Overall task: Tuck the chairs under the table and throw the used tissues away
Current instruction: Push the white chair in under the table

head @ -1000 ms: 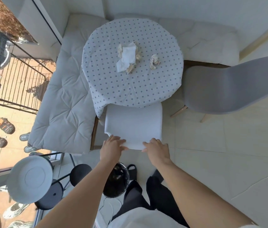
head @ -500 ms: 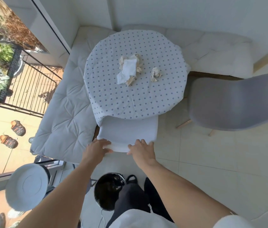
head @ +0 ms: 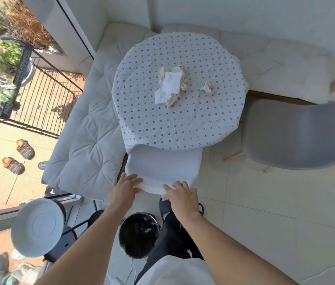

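Observation:
A white chair [head: 163,168] stands at the near edge of the round table [head: 180,128] with its dotted cloth, its seat partly under the tabletop. My left hand [head: 124,187] grips the chair's backrest at the left, thumb underneath. My right hand [head: 182,197] lies flat on the backrest's right end, fingers spread. A pile of used tissues [head: 170,86] lies at the table's middle, and a single crumpled tissue [head: 207,88] sits to its right. A grey chair [head: 298,134] stands apart from the table on the right.
A black-lined bin [head: 139,234] stands on the floor by my legs, with a white lidded bin [head: 37,227] to its left. White cushioned benches [head: 86,140] wrap the table's left and far sides. Pale floor tiles [head: 275,212] spread to the right.
The white chair has slid further under the table with both hands on its backrest. I have stepped closer, so the table looks nearer.

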Demonstrator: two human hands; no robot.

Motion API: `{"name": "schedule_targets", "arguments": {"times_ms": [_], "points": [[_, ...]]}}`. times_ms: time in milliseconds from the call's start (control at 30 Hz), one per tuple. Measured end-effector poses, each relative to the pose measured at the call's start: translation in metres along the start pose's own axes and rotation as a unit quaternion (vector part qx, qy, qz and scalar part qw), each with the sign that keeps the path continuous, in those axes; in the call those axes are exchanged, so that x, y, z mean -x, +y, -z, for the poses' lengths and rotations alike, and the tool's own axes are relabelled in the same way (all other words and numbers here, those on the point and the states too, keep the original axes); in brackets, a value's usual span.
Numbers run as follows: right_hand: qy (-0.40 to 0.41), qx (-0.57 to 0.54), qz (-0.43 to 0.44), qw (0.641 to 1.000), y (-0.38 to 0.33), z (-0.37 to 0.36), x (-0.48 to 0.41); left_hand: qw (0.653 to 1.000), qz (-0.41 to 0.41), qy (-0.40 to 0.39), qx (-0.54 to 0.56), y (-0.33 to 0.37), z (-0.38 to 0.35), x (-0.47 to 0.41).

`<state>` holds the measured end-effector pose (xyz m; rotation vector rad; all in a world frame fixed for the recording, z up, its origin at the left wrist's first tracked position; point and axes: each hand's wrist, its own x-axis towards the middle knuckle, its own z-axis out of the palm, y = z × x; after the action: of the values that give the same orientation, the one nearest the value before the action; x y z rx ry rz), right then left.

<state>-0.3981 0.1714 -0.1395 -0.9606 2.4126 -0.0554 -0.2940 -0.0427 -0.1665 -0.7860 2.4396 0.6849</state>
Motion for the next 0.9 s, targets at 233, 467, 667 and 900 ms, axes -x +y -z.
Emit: {"name": "schedule_targets", "arguments": {"times_ms": [233,467,667,900], "points": [[-0.049,-0.035,-0.035,0.998,-0.002,0.0,0.001,0.999,-0.028,0.008,-0.016,0.001,0.0,0.008],[-0.063,0.003,0.019,0.998,-0.001,0.002,0.01,0.999,-0.035,0.014,-0.026,-0.016,-0.016,0.021],[-0.025,-0.009,0.021,0.999,-0.005,-0.017,0.031,0.997,-0.04,0.018,-0.058,-0.015,-0.015,0.037],[-0.057,-0.092,0.023,0.994,0.028,0.014,0.046,0.998,0.024,-0.013,-0.063,0.023,-0.005,0.046]]}}
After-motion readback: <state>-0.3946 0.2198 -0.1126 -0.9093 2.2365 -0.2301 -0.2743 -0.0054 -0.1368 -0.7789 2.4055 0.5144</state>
